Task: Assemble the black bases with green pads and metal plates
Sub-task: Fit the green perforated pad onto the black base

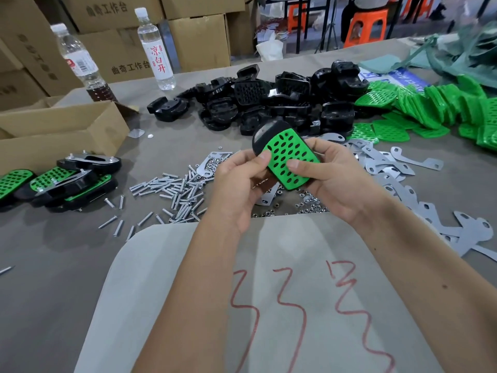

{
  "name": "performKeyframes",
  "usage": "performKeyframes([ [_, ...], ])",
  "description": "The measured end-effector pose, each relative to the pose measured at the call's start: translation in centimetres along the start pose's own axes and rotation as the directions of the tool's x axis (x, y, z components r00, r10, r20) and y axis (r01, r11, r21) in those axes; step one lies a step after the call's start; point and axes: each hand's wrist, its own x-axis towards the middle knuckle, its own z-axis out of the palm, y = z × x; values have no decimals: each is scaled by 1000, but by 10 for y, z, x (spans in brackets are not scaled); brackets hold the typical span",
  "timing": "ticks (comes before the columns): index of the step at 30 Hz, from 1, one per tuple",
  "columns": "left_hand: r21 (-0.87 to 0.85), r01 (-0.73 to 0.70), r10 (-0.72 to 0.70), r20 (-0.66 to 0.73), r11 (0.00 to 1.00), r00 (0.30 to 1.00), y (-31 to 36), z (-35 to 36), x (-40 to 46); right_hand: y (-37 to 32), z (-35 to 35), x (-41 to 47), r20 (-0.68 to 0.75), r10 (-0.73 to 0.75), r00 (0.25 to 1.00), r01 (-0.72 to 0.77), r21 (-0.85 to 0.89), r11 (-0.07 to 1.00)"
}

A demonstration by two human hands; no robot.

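I hold one black base (259, 138) above the bench (53, 238), a soft green pad (289, 162) with oval holes laid on its face. My left hand (239, 184) and right hand (333, 173) both clamp it, thumbs pressing the pad, fingers curled behind. Beyond this base lies the glossy heap of black bases (269, 100); right of it flat grey metal plates (403, 168); left of it slim steel screws (172, 195).
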Motion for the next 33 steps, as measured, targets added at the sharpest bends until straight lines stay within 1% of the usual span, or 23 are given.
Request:
performKeyframes([
  [2, -2, -25, 25, -67, 1000, 997, -3, 4, 1, 3, 5, -1, -20, 17, 1000, -18, -35, 999],
  [4, 41, -47, 50, -96, 998, 994, -5, 4, 2, 4, 7, 0, -38, 49, 998, -50, -45, 998],
  [7, 140, -68, 80, -80, 988, 994, -6, 4, 3, 3, 4, -1, -7, 107, 994, -108, -48, 993],
  [9, 170, -77, 90, -68, 982, 994, -5, 4, 2, 3, 2, -1, 17, 101, 995, -100, -79, 992],
  [13, 85, -24, 26, -28, 996, 999, -2, 2, 0, 3, 0, -1, 33, 22, 999, -19, -96, 995],
  [16, 32, 18, -17, -10, 999, 1000, 0, 1, 0, 3, -1, -2, 39, 0, 999, 3, -88, 996],
  [20, 29, 24, -22, -67, 999, 998, 0, 5, -1, 0, 0, -4, 68, 20, 997, -15, -69, 997],
  [23, -21, 45, -47, -128, 999, 991, 2, 4, 0, -4, 3, -5, 163, 46, 986, -41, -33, 999],
  [25, -36, 65, -69, -132, 997, 989, 3, 2, 1, -3, 5, -5, 191, 41, 981, -37, -25, 999],
  [28, -3, 60, -60, -126, 998, 990, 2, 1, 3, 2, 9, -4, 126, 34, 991, -32, -12, 999],
  [31, 85, 32, -19, -152, 996, 988, -3, 4, 4, 7, 11, 0, -13, 44, 999, -44, -6, 999],
  [33, 160, 37, -19, -109, 986, 994, -3, 2, 3, 8, 10, 2, -67, 15, 998, -16, -12, 1000],
])
